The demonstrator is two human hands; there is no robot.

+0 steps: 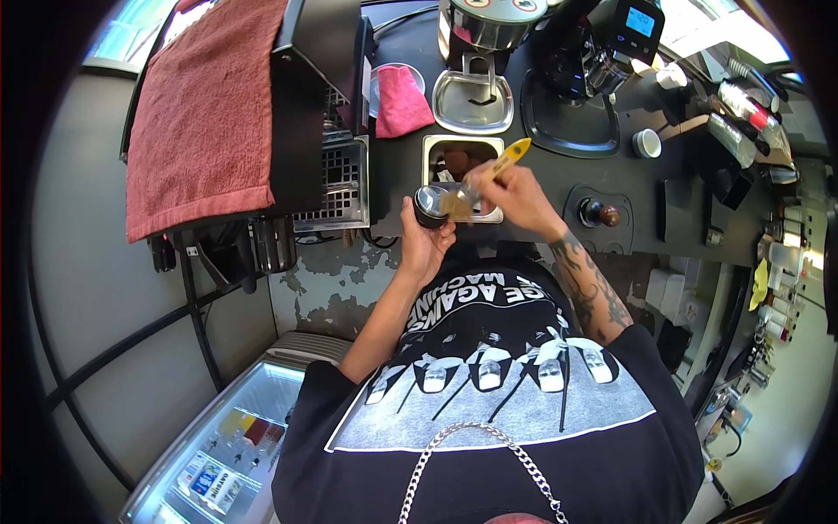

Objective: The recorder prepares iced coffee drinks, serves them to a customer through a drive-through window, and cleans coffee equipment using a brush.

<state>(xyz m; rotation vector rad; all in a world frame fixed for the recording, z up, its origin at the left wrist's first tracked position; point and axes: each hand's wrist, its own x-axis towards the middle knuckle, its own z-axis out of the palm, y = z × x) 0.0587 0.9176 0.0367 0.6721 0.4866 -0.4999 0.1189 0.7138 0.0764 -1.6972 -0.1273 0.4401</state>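
Note:
My left hand (422, 247) is closed around a round black coffee leveler (429, 206), its shiny metal face turned up. In my right hand (517, 194) is a brush (511, 157) with a yellow handle, gripped with the bristles pointing down-left. Those pale brown bristles (457, 206) are at the right edge of the leveler and seem to touch it. Both hands are at the near side of a rectangular steel bin (426, 155) let into the counter. Dark brown matter lies in the bin, partly hidden by my right hand and the brush.
A tamper (599, 212) with a wooden knob stands on a dark mat at right. Beyond the bin are a grinder (491, 35), its steel tray (472, 127), and a black tray (572, 148). A pink cloth (401, 102) and an espresso machine's drip grate (336, 179) lie left; a white cup (646, 143) stands right.

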